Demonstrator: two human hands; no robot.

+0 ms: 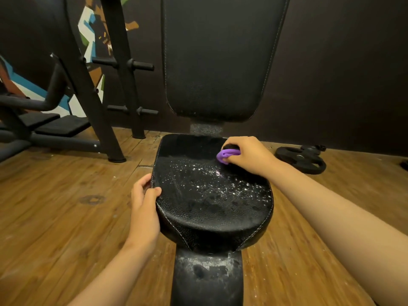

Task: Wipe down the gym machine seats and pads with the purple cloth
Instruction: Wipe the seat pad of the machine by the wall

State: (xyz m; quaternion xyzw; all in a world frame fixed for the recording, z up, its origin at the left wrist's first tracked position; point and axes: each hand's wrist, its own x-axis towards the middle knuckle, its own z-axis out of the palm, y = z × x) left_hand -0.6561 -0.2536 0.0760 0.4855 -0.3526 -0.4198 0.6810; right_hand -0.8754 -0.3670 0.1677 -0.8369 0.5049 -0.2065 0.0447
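Item: our right hand (247, 154), fingers curled round the bunched cloth (227, 155), pressing it on the seat's (209, 195) far right part. Our left hand (144, 202) grips the seat's left edge. Droplets speckle the seat. Backrest (220, 58) upright behind; 1 weight plate (302, 161) on the floor (66, 206).

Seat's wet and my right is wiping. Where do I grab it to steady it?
Take the seat by its stitched left rim, coming from the left, as the left hand does: thumb on top, fingers round the overhanging edge. That side is clear of most droplets and of the right hand holding the purple cloth.
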